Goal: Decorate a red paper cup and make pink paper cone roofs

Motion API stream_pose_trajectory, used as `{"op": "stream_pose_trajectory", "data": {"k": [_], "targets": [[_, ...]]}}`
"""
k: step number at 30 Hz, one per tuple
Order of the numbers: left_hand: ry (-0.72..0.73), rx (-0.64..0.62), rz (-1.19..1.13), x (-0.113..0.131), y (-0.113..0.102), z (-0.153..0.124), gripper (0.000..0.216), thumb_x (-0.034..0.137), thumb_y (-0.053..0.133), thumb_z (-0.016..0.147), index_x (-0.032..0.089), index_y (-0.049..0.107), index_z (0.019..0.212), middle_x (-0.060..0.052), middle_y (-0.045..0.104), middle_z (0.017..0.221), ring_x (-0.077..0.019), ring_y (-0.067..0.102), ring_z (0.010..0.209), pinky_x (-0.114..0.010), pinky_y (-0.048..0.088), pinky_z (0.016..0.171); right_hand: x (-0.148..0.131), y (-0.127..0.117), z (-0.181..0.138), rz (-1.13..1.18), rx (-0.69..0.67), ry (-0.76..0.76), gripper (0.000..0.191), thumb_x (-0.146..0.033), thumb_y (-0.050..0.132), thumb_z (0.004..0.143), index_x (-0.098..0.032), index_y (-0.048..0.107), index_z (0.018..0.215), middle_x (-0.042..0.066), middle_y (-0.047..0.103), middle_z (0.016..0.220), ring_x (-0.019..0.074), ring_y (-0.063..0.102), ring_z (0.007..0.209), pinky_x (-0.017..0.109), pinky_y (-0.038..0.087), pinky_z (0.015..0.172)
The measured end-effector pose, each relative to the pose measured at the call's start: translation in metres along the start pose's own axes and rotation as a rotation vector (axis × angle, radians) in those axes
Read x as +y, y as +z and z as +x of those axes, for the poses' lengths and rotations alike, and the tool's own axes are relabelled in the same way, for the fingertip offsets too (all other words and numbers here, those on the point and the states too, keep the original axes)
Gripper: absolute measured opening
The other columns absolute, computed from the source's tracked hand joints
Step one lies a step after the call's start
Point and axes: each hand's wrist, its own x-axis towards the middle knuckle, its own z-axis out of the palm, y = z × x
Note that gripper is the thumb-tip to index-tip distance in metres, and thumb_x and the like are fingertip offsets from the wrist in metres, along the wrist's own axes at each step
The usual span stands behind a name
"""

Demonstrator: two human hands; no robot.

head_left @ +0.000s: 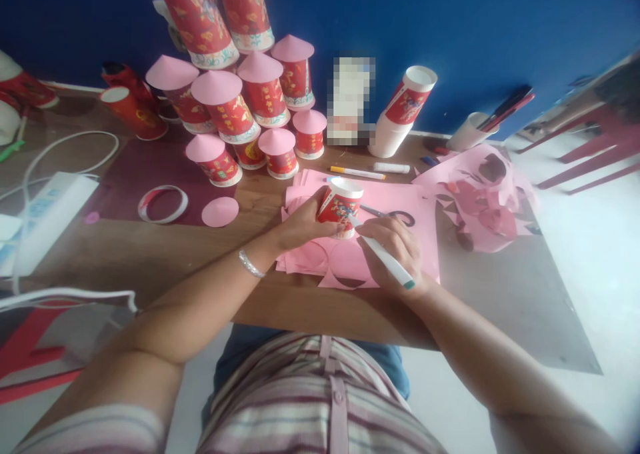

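Observation:
My left hand (pixel 311 222) is wrapped round a red and white paper cup (pixel 341 207) with a printed picture, its white rim facing up. In my right hand (pixel 397 244) is a white marker pen (pixel 387 261) with a green end, its tip close to the lower part of the cup. Whether the tip touches the cup I cannot tell. Beneath both hands lie pink paper sheets (pixel 425 241) with round cuts in them. Scissors (pixel 401 218) with dark handles rest on the paper behind my right hand, which partly hides them.
Several red cups with pink cone tops (pixel 223 104) stand stacked against the blue wall. Stacked paper cups (pixel 410 104), a yellow-capped marker (pixel 357 173) and a pen cup (pixel 467 133) are at the back. Pink scraps (pixel 487 201) lie right; a power strip (pixel 55 214) is left.

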Motion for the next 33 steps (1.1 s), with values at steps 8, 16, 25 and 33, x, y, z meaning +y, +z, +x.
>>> {"op": "stream_pose_trajectory", "data": {"k": [8, 16, 25, 33], "targets": [[0.079, 0.092, -0.062, 0.003, -0.003, 0.004, 0.060, 0.031, 0.088, 0.070, 0.020, 0.053, 0.117, -0.005, 0.068, 0.105, -0.0190, 0.067, 0.094, -0.032, 0.055, 0.080, 0.000, 0.000, 0.014, 0.044, 0.015, 0.101, 0.029, -0.010, 0.063, 0.095, -0.023, 0.061, 0.120, 0.005, 0.072, 0.095, 0.0199, 0.072, 0.084, 0.035, 0.060, 0.071], [0.128, 0.208, -0.045, 0.007, -0.017, 0.011, 0.067, 0.037, 0.093, 0.064, 0.018, 0.055, 0.116, -0.007, 0.068, 0.111, -0.0247, 0.067, 0.104, -0.038, 0.055, 0.089, 0.027, 0.018, 0.039, 0.144, -0.055, -0.017, 0.027, -0.010, 0.061, 0.096, -0.025, 0.061, 0.118, 0.004, 0.072, 0.101, 0.0184, 0.073, 0.089, 0.033, 0.061, 0.073], [0.111, 0.197, -0.163, 0.007, -0.017, 0.013, 0.052, 0.025, 0.090, 0.070, 0.019, 0.060, 0.113, -0.002, 0.069, 0.098, -0.0173, 0.069, 0.091, -0.037, 0.060, 0.087, 0.048, 0.037, 0.021, 0.196, 0.000, 0.139, 0.022, -0.023, 0.063, 0.097, -0.025, 0.057, 0.118, 0.006, 0.072, 0.101, 0.0215, 0.073, 0.090, 0.037, 0.061, 0.074], [0.071, 0.198, -0.099, 0.013, -0.014, 0.011, 0.052, 0.032, 0.092, 0.070, 0.017, 0.057, 0.106, -0.004, 0.070, 0.095, -0.0185, 0.069, 0.089, -0.037, 0.059, 0.084, 0.049, 0.027, 0.023, 0.156, 0.005, 0.048, 0.024, -0.020, 0.063, 0.098, -0.023, 0.058, 0.121, 0.006, 0.071, 0.100, 0.0201, 0.072, 0.089, 0.034, 0.061, 0.074]]}}
